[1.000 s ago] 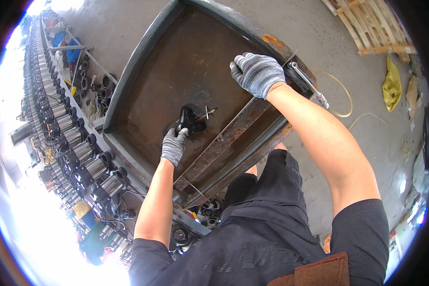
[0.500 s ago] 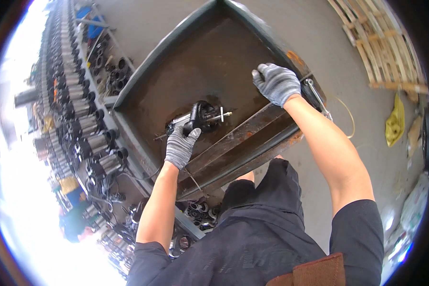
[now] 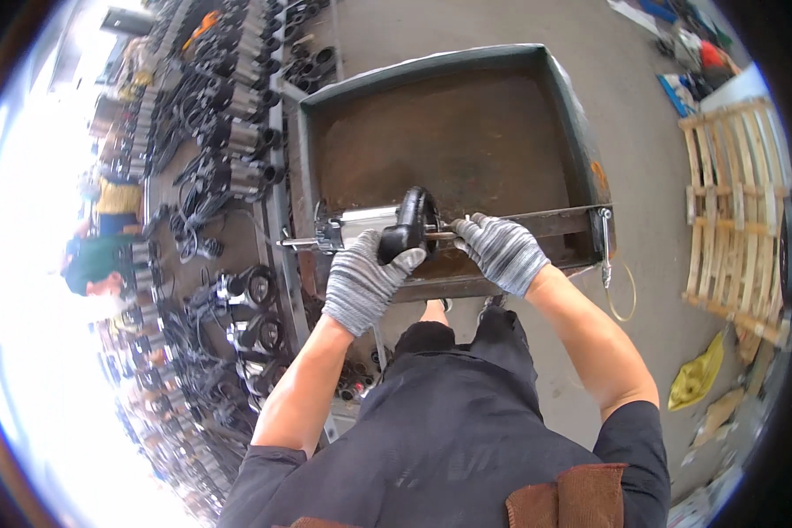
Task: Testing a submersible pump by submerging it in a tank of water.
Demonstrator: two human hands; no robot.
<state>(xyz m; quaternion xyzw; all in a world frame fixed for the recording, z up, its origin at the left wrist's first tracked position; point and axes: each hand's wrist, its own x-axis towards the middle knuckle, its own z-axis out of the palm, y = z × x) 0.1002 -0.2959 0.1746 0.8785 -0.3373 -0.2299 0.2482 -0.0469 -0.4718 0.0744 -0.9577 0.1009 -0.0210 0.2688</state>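
A pump (image 3: 368, 216) with a silver cylindrical body and a black rounded casing lies level over the near part of a dark metal tank (image 3: 431, 63). My gloved left hand (image 3: 361, 283) is closed on the black casing from the near side, thumb along its lower edge. At the casing's right side, my gloved right hand (image 3: 504, 255) pinches a thin metal fitting (image 3: 443, 236) that extends from the pump. Its far end is hidden by my fingers. A short metal rod (image 3: 297, 242) sticks out from the pump's left end, over the tank's left edge.
A metal bar (image 3: 550, 216) crosses the near part of the tank. At its right end hangs a silver clamp-like tool (image 3: 606, 246). Rows of similar pumps (image 3: 242, 176) stand at left, near a person in green (image 3: 101, 264). A wooden pallet (image 3: 739, 211) and yellow bag (image 3: 697, 374) lie right.
My right hand has come from the tank's right side, where it was empty, to the fitting on the pump. The pump is now raised onto the near bar, and the view has turned.
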